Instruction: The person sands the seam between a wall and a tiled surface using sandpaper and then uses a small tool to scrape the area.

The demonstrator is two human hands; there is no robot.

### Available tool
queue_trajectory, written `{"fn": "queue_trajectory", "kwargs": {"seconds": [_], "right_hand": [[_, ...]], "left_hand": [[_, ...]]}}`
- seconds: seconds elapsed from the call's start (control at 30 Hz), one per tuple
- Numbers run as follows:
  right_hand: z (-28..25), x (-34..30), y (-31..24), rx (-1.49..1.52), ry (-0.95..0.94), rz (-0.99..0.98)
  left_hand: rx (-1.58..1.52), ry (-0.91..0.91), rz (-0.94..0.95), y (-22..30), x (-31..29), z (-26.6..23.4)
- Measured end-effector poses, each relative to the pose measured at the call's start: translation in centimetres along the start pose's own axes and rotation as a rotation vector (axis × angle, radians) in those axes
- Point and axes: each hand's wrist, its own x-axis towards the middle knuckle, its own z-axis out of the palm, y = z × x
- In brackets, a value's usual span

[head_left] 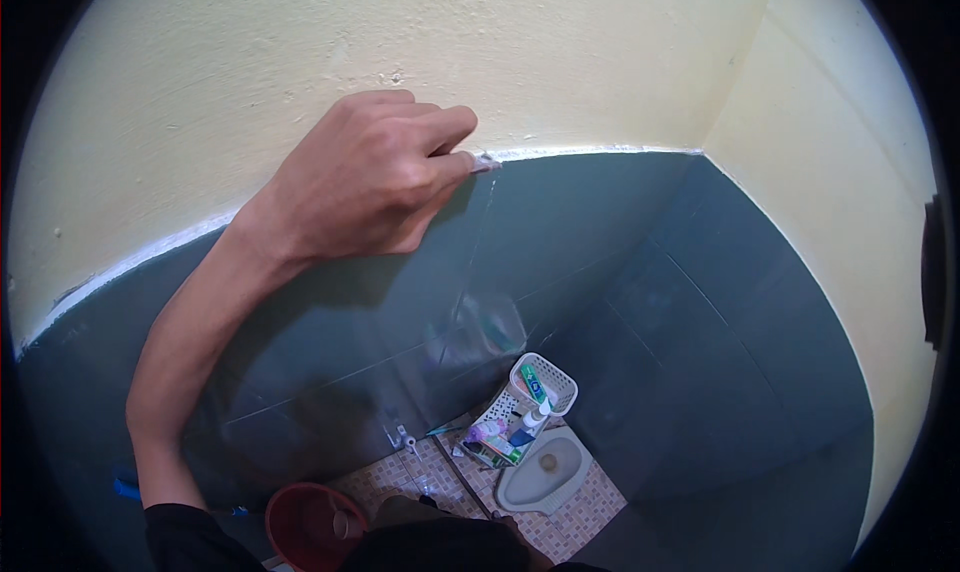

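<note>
The left hand [375, 177] is raised against the wall, reaching up from a black short sleeve [185, 537] at the lower left. Its thumb and the finger above it pinch a small, flat, pale piece [486, 162], while the other fingers curl in toward the palm. The piece juts out to the right of the fingertips, at the white strip [580, 153] running along the top of the dark grey-green wall tiles [590, 207]. It is too small to tell exactly what it is. Above the strip the wall is cream plaster [560, 52], rough and pitted in places. The right hand is out of view, so its state cannot be told.

Far below, a squat toilet [518, 487] is set in the small-patterned tile floor [592, 502]. Just beyond it, near the corner, a white perforated basket [564, 406] holds a green-and-white package [531, 380] and other toiletries. A tap [406, 439] sticks out low on the wall to the left, and a red tub [284, 524] stands near it with a dipper [343, 524] inside.
</note>
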Motion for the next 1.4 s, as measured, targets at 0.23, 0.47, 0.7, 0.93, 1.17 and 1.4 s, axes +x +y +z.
{"fn": "queue_trajectory", "kwargs": {"seconds": [0.23, 0.47, 0.7, 0.93, 1.17, 1.4], "right_hand": [[-1.0, -2.8, -1.9, -0.008, 0.051, 0.014], [-1.4, -4.5, -2.7, -0.014, 0.079, 0.036], [-1.9, -5.8, -3.5, -0.015, 0.129, 0.056], [-1.3, -5.6, -2.3, 0.018, 0.152, -0.002], [-0.3, -4.9, -2.9, -0.058, 0.225, 0.093], [-1.6, -6.8, -3.5, -0.095, 0.121, 0.012]], "left_hand": [[-0.105, -0.086, -0.056, 0.1, -0.7, -0.9], [0.07, -0.042, -0.078, -0.1, -0.5, 0.1], [0.003, -0.041, -0.064, 0.1, -0.3, -0.2], [-0.015, -0.056, -0.078, 0.0, -0.3, -0.5], [0.044, -0.042, -0.111, 0.0, -0.7, 0.0], [0.011, -0.032, -0.092, 0.0, -0.8, -0.1]]}}
